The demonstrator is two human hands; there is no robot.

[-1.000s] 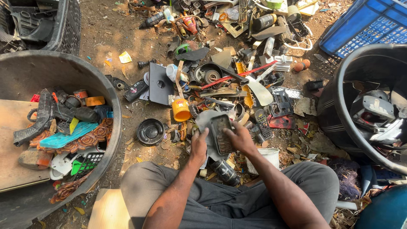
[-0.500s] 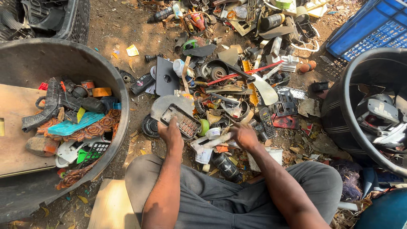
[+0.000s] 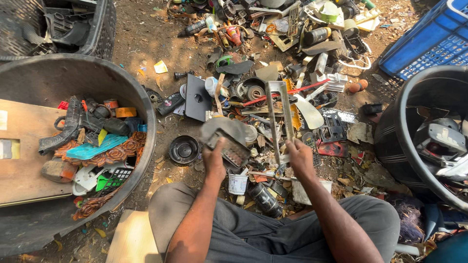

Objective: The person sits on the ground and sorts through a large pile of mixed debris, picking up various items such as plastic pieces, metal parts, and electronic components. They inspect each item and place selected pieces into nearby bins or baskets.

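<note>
Grey casing point(image 3: 225, 138) in left hand point(image 3: 214, 160).

Looks like an outdoor scrap-sorting yard: bare dirt ground point(image 3: 146, 44) covered in a scrap heap point(image 3: 287, 73) of broken plastic and metal bits, big black tubs point(image 3: 146, 112) of sorted junk (toy gun included), plus a blue crate point(image 3: 429, 44).

I see strong daylight, patchy: sun falls on the dirt point(image 3: 146, 44) and scrap pile point(image 3: 292, 73) up top, while my lap sits in shade. The left tub point(image 3: 58, 78) wall is shadowed. Focus is sharp at centre; edges bow with wide-angle distortion. Slight glare on the metal frame point(image 3: 280, 117).
</note>
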